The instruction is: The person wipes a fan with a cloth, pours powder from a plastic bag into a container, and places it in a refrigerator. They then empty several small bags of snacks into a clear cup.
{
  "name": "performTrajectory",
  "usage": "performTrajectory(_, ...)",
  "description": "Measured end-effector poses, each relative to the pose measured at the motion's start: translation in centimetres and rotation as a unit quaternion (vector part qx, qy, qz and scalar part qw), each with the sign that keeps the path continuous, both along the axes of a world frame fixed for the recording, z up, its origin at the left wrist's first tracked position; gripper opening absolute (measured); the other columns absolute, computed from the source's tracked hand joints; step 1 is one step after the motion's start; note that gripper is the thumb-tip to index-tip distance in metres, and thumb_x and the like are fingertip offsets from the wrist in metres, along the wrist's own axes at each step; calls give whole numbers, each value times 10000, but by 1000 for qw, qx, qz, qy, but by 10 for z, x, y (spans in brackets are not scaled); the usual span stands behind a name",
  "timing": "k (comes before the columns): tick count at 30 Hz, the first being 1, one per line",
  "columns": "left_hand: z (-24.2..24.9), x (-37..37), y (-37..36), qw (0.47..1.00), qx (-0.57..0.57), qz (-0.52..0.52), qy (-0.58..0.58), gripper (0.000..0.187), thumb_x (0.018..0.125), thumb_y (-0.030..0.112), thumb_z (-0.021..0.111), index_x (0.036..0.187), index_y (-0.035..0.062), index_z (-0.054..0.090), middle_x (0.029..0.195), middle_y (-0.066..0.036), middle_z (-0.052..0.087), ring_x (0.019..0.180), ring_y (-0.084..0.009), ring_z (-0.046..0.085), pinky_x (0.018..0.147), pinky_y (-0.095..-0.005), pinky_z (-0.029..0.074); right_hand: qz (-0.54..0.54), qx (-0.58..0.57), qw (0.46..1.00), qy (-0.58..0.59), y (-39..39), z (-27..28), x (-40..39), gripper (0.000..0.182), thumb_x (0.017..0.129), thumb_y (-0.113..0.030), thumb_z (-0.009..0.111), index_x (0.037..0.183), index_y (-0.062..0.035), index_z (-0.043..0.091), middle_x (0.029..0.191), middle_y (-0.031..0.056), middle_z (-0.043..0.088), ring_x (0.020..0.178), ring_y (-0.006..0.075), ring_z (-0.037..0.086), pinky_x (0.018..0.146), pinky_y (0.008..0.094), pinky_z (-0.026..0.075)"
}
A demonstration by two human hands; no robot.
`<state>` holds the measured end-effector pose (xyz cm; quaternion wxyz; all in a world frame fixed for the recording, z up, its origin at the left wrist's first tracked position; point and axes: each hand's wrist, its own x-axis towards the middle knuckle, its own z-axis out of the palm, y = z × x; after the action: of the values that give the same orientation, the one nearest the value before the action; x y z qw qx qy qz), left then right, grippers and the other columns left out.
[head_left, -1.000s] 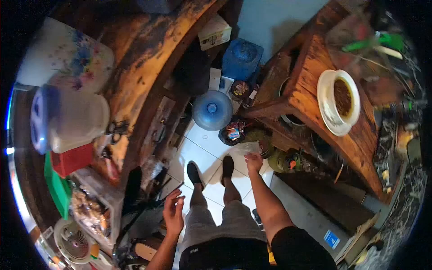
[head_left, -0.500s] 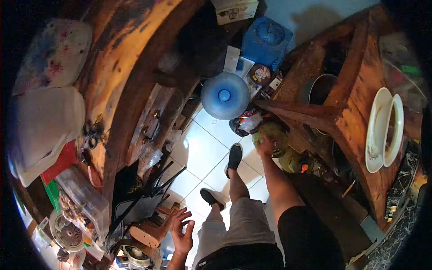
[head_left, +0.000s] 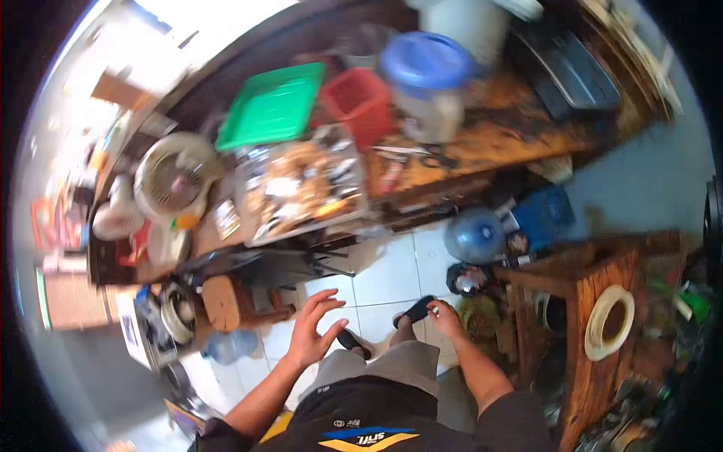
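Note:
My left hand hovers over the tiled floor in front of my body, its fingers spread and nothing in it. Beyond it stands a brown stool. Off to the right, my right hand hangs loosely with fingers slightly curled and apart, and I see nothing held in it. Nearest to that hand is a round green gas cylinder, partly in shadow. Just past the cylinder lies a black plastic bag. A blue water jug stands behind the bag.
A wooden counter crosses the far side, bearing a clear bin of packets, a green tray, a red basket, a blue-lidded pitcher and a fan. A wooden table stands at right.
The view has swung left and up, bringing the counter top into sight. My right hand has drawn back from the green gas cylinder toward my body. My left hand stays raised and spread.

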<state>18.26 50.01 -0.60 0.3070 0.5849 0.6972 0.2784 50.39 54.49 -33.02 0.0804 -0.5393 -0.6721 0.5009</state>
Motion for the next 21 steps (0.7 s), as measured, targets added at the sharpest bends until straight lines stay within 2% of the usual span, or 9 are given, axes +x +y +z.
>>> performTrajectory(3, 20, -44, -43, 997, 58, 49, 8, 333, 874, 141, 790, 1186, 87, 685, 1383, -139, 580, 1260, -330, 582, 1032, -402, 479, 42, 7, 997, 65, 20, 81, -68, 204, 913, -108, 708, 1109, -62, 675, 1039, 107, 718, 865, 213, 707, 766, 349, 559)
performTrajectory(5, 27, -72, -75, 992, 91, 87, -9, 326, 870, 138, 794, 1174, 88, 688, 1383, -134, 584, 1254, -327, 588, 1029, -398, 479, 69, 63, 987, 127, 26, 142, -119, 203, 920, -116, 686, 1119, -82, 680, 1090, 111, 712, 878, 273, 712, 787, 385, 562)
performTrajectory(8, 33, -117, -127, 982, 125, 139, -9, 325, 858, 114, 794, 1163, 74, 688, 1384, -135, 581, 1261, -316, 583, 1035, -398, 470, 92, 133, 968, 191, 20, 201, -196, 206, 927, -113, 690, 1128, -70, 680, 1097, 113, 714, 890, 260, 716, 816, 364, 568)
performTrajectory(10, 36, -148, -161, 974, 151, 166, -4, 317, 854, 95, 791, 1152, 65, 689, 1390, -121, 571, 1255, -277, 582, 1009, -384, 486, 88, 126, 964, 217, 4, 241, -247, 221, 927, -110, 699, 1141, -62, 674, 1093, 111, 714, 917, 241, 712, 830, 357, 568)
performTrajectory(13, 44, -184, -210, 960, 158, 230, -1, 315, 860, 94, 785, 1158, 65, 689, 1402, -109, 566, 1222, -236, 595, 946, -361, 523, 73, 95, 950, 287, -28, 268, -317, 271, 925, -99, 714, 1184, -52, 653, 1112, 108, 706, 959, 207, 702, 845, 342, 566)
performTrajectory(14, 42, -195, -225, 953, 160, 256, -27, 329, 867, 146, 793, 1169, 71, 687, 1379, -131, 579, 1224, -309, 600, 1020, -395, 480, 58, 73, 939, 330, -40, 273, -338, 305, 923, -91, 721, 1214, -49, 638, 1133, 107, 699, 975, 191, 696, 846, 334, 564)
performTrajectory(17, 42, -224, -262, 937, 162, 308, -37, 348, 863, 158, 796, 1181, 67, 685, 1389, -133, 570, 1209, -298, 605, 1013, -394, 485, 94, 70, 929, 352, -73, 287, -391, 365, 917, -79, 727, 1261, -47, 605, 1197, 99, 681, 987, 186, 686, 852, 337, 563)
performTrajectory(19, 48, -241, -277, 933, 148, 323, -51, 410, 846, 193, 818, 1209, 69, 675, 1410, -133, 557, 1215, -295, 605, 1017, -392, 482, 117, 61, 929, 347, -91, 296, -415, 378, 918, -84, 727, 1272, -55, 599, 1239, 95, 660, 1008, 185, 672, 860, 334, 559)
performTrajectory(21, 53, -257, -280, 933, 146, 328, 1, 546, 813, 251, 851, 1280, 69, 636, 1443, -145, 532, 1275, -312, 573, 1059, -406, 461, 142, 53, 926, 346, -102, 305, -433, 371, 919, -88, 727, 1267, -55, 604, 1242, 88, 653, 1040, 181, 654, 866, 334, 557)
